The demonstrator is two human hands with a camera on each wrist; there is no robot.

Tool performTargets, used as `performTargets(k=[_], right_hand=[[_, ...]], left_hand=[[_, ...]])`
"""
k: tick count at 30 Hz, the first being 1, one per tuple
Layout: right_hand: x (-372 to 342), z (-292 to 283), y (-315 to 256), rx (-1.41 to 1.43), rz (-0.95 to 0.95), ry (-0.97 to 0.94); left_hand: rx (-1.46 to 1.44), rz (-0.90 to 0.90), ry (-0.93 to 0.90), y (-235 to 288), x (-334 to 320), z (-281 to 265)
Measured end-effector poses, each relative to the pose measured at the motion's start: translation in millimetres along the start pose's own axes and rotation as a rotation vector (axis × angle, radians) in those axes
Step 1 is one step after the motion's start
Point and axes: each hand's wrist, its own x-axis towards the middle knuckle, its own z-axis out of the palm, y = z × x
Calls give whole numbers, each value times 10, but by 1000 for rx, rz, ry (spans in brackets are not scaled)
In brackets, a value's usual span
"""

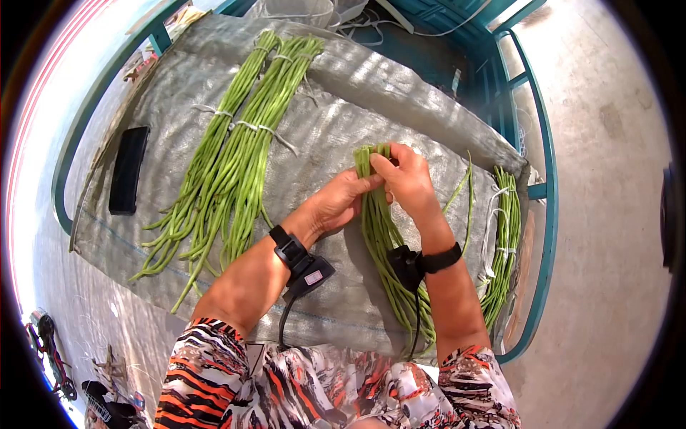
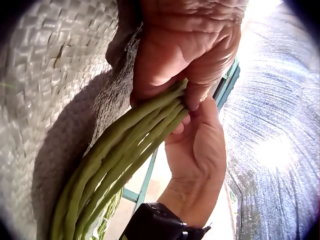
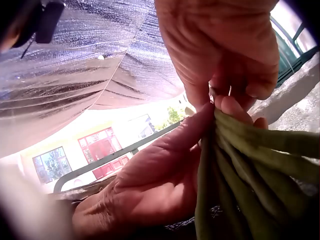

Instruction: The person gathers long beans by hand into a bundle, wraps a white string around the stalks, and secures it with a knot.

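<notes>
A bunch of long green beans [image 1: 377,214] hangs down from between both hands over a grey woven sheet [image 1: 343,286]. My left hand [image 1: 337,202] grips it just below its upper ends, thumb across the front. At those ends, my right hand [image 1: 409,182] pinches with thumb and curled fingers, close beside the left thumb. In the right wrist view the beans [image 3: 245,175] fan out below the meeting fingertips, and a thin pale strip [image 3: 230,90] shows among the right fingers. The left wrist view has the bean stalks [image 2: 125,140] running up into the left palm.
Two bean bundles with white ties [image 1: 250,127] lie on the left of the sheet. A smaller tied bundle [image 1: 507,236] lies at the right, near a few loose beans [image 1: 469,207]. A black phone [image 1: 128,170] rests far left. Teal rails [image 1: 547,214] border the sheet.
</notes>
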Motion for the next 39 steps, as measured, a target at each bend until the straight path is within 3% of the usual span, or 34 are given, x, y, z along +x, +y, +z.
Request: performTargets(k=[2, 8, 14, 24, 27, 30, 32, 35, 39], right_hand=[[-45, -51, 12, 301, 45, -62], [5, -29, 295, 245, -188, 33], [-78, 2, 105, 290, 30, 52], [-90, 32, 181, 383, 27, -49], [-185, -95, 239, -151, -186, 202], [-303, -431, 526, -584, -184, 458], [-376, -668, 639, -765, -11, 545], [-366, -931, 915, -875, 285, 472], [-388, -875, 1038, -802, 280, 377]], left_hand=[[-19, 9, 4, -4, 7, -24], [-33, -1, 2, -21, 30, -74], [-8, -2, 49, 26, -13, 50], [61, -5, 87, -12, 16, -47], [94, -11, 154, -8, 12, 1], [82, -1, 167, -44, 50, -89], [88, -34, 185, -13, 23, -42], [38, -47, 174, -16, 22, -55], [-60, -5, 184, 1, 19, -29]])
